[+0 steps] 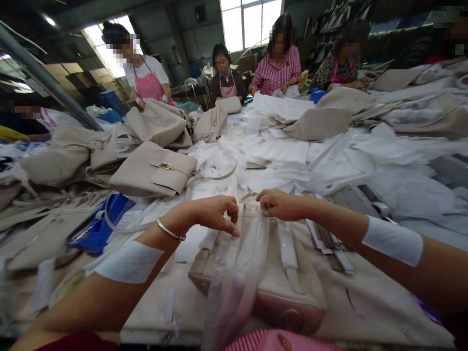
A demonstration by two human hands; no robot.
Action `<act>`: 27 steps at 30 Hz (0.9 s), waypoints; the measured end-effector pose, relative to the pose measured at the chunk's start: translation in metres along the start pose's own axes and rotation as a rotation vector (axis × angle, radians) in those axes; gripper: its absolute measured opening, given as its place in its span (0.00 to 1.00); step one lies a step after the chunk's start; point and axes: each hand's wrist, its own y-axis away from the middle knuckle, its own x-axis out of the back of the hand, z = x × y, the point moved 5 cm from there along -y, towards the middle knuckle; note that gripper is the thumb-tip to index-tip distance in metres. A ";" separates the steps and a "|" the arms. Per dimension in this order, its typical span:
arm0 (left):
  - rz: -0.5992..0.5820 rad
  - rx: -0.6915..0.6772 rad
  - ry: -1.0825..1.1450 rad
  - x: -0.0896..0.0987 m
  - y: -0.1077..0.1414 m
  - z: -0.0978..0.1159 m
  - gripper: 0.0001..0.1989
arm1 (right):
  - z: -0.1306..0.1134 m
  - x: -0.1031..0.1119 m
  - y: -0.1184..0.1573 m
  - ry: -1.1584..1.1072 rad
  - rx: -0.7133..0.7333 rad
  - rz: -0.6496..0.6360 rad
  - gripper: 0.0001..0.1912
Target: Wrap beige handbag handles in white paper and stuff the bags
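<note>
A beige handbag [305, 265] lies in front of me at the table's near side, its strap parts wrapped in white paper. A crumpled clear plastic bag [243, 275] hangs down over its left half and hides part of it. My right hand [277, 204] pinches the top of the plastic bag between curled fingers and thumb. Just left of the plastic, my left hand [221, 214] has bent fingers, with a gap between thumb and forefinger and nothing visible in it. White patches cover both my forearms, and a bangle [171, 230] circles my left wrist.
Beige handbags [153, 168] are heaped at the left, near a blue plastic piece [106, 222]. White sheets [283, 151] and wrapping cover the table's middle and right. Wrapped strips [331, 243] lie right of my handbag. Several co-workers, one in a checked shirt [276, 70], stand across the table.
</note>
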 end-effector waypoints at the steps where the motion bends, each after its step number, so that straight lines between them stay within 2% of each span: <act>1: -0.014 0.019 -0.010 -0.002 0.001 0.001 0.14 | 0.000 0.000 0.000 0.016 -0.020 0.009 0.04; 5: -0.022 -0.001 -0.027 -0.007 -0.002 0.000 0.07 | 0.005 0.000 0.003 0.068 -0.130 0.016 0.05; 9: 0.128 -0.083 -0.098 -0.005 -0.003 0.001 0.03 | 0.009 0.001 0.005 0.071 -0.190 0.053 0.06; 13: 0.257 -0.131 -0.301 -0.003 -0.002 0.014 0.07 | 0.013 0.003 0.007 0.034 -0.250 0.071 0.06; 16: 0.292 -0.139 -0.391 -0.002 -0.002 0.023 0.08 | 0.012 0.005 0.007 -0.005 -0.253 0.095 0.06; 20: 0.214 -0.083 -0.138 0.003 -0.005 0.015 0.02 | 0.010 0.008 0.008 -0.011 -0.248 0.119 0.06; 24: -0.005 -0.060 0.129 0.005 -0.018 -0.001 0.02 | 0.014 0.006 0.006 -0.037 -0.227 0.105 0.06; 27: -0.095 -0.067 0.166 0.004 -0.032 -0.009 0.02 | 0.017 0.004 0.004 -0.055 -0.201 0.099 0.06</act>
